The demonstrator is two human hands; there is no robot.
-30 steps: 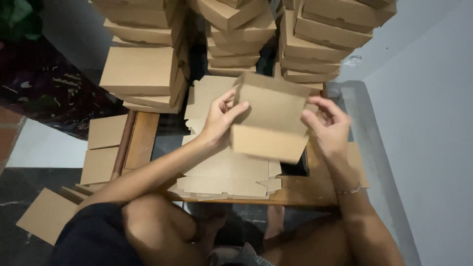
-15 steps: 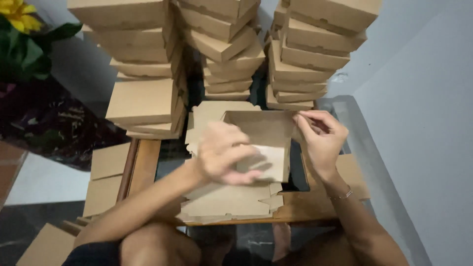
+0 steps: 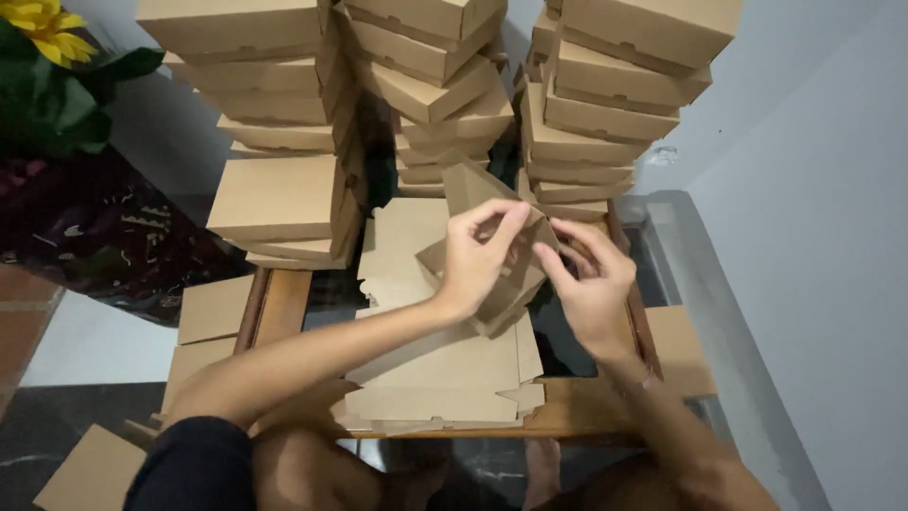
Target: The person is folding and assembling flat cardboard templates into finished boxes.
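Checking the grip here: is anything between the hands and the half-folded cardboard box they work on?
Nothing visible. The left hand and the right hand both touch the half-folded box directly, holding it above the flat cardboard blanks on the wooden table.

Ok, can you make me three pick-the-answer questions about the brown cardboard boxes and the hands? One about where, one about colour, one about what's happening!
1. Where are the folded brown cardboard boxes stacked?
A. behind the hands
B. on the person's lap
C. under the table

2. What colour is the flower at top left?
A. red
B. yellow
C. blue

3. How is the half-folded brown cardboard box between the hands?
A. lying flat
B. closed shut
C. held up, partly folded

Answers: 1 A, the stacks rise beyond the left hand and right hand. 2 B, its petals are yellow. 3 C, both hands grip it above the flat cardboard sheets on the wooden table.
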